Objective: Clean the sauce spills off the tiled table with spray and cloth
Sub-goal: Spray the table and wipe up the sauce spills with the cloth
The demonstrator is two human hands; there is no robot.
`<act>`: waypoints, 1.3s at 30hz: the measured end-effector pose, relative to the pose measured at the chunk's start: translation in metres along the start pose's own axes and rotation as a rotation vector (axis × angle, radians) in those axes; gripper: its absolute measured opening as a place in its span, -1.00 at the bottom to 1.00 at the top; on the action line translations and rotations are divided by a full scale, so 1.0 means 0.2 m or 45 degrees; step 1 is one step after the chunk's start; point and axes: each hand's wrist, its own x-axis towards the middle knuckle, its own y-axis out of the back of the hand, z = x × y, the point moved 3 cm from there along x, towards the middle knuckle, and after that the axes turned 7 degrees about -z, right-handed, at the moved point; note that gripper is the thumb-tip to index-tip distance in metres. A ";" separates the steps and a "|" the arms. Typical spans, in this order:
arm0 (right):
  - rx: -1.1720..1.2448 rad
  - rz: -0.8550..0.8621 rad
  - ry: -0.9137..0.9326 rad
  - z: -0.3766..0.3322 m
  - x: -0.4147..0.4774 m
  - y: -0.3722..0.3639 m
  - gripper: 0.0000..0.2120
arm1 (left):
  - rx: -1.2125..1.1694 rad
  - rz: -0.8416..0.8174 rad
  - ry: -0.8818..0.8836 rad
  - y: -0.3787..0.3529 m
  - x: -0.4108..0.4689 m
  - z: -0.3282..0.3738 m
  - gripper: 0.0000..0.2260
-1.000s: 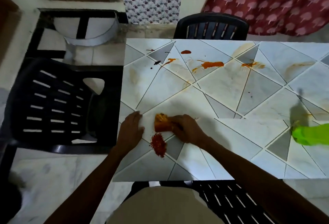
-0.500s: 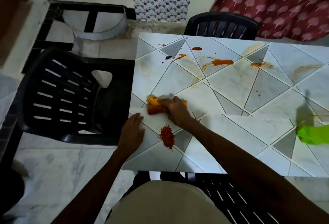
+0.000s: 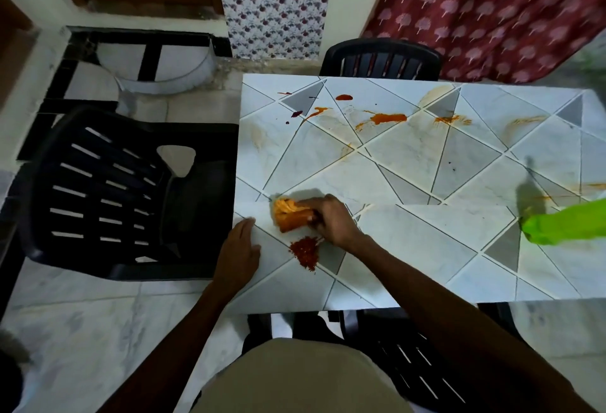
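Your right hand gripped the cloth; your left hand lay flat-fingered. The red spill beside the cloth and sauce streaks beyond it lay unwiped.

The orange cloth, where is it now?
In the head view the cloth sits on the tiled table near its left edge, gripped by the right hand, just beyond the dark red spill.

The tiled table, set in white and grey triangles, bore an orange cloth close to its left edge, toward the near-left corner. Just nearer the near edge lay a red, grainy spill. Orange sauce smears and small dark drops ran along the far edge, with fainter stains toward the far-right corner. A green bottle sat at the right edge.
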 end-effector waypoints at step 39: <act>-0.571 0.057 -0.116 0.07 -0.33 -0.25 -0.40 | 0.378 -0.156 -0.097 -0.01 0.02 0.15 -0.48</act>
